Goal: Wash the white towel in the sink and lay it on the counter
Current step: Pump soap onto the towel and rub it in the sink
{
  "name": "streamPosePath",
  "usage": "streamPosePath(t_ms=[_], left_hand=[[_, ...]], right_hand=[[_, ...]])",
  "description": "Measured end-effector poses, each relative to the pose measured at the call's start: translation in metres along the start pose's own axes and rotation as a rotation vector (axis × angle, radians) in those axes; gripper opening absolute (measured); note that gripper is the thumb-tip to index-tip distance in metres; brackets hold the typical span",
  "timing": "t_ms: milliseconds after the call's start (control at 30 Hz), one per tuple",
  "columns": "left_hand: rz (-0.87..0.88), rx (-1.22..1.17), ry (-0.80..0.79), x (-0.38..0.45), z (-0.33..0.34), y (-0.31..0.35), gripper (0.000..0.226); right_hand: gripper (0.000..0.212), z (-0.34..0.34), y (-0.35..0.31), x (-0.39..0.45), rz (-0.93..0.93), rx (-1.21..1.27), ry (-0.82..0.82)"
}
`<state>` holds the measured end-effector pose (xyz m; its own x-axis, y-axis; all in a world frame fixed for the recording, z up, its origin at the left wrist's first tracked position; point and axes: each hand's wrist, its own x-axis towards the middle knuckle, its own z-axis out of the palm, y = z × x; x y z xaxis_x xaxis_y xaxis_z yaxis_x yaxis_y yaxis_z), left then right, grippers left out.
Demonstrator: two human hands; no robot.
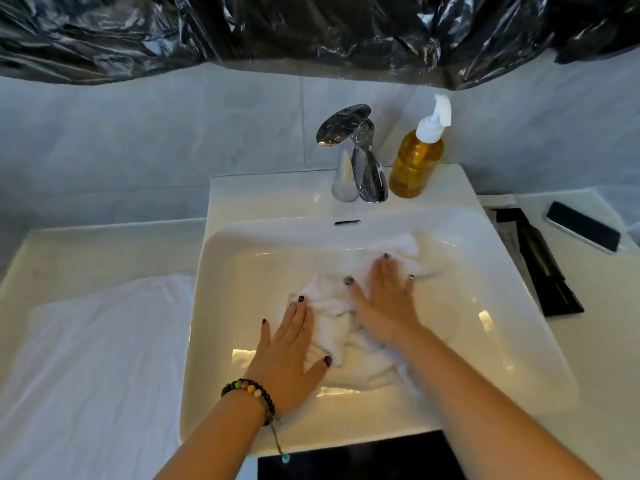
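Near edge: a dark panel point(360, 457) sits below the sink's front lip, between the two forearms.
Left wrist: a beaded bracelet point(247, 393) rides just behind the hand, its cord hanging toward the near rim.
Left hand point(291, 351): fingers straight and spread, palm pressing flat on the near-left part of the towel, seemingly to pin it against the basin floor.
White towel point(332, 317): crumpled in the middle of the basin, reaching from the left hand up toward the far right corner; it looks wet, though I cannot tell whether water is standing.
Right hand point(388, 296): also flat and wide, fingers extended over the far-right part of the towel, likely pushing or rubbing it.
Sink point(221, 271): white, rectangular, holding the towel.
Left counter: a second white cloth point(100, 358) lies spread flat, apart from the sink.
Right counter: a dark phone point(583, 226) and black packaging point(540, 261), kept away from the basin.
Far ledge: chrome faucet point(356, 157), no stream visible, with an amber pump bottle point(415, 161) just right of it, within reach for soap.
Stage: washing under way, laying out not yet done.
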<state>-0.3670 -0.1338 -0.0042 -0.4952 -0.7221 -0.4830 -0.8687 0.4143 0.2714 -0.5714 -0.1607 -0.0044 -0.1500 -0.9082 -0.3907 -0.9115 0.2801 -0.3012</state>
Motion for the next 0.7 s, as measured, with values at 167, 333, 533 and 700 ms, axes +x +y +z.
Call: streamPosePath(t_ms=[167, 333, 533, 700], left_hand=[[0.015, 0.129, -0.036, 0.0, -0.008, -0.009, 0.108], [-0.023, 0.084, -0.015, 0.0, -0.005, -0.002, 0.113], [-0.018, 0.157, -0.055, 0.005, -0.002, -0.004, 0.127], [-0.032, 0.141, -0.049, 0.004, -0.002, -0.003, 0.13]], right_hand=[[0.098, 0.029, -0.034, -0.024, -0.329, 0.004, -0.092], [0.107, -0.019, 0.058, 0.007, -0.025, -0.13, -0.017], [0.1, 0.03, -0.036, -0.02, -0.217, -0.084, 0.016], [0.093, -0.004, 0.04, -0.026, -0.413, -0.22, -0.136]])
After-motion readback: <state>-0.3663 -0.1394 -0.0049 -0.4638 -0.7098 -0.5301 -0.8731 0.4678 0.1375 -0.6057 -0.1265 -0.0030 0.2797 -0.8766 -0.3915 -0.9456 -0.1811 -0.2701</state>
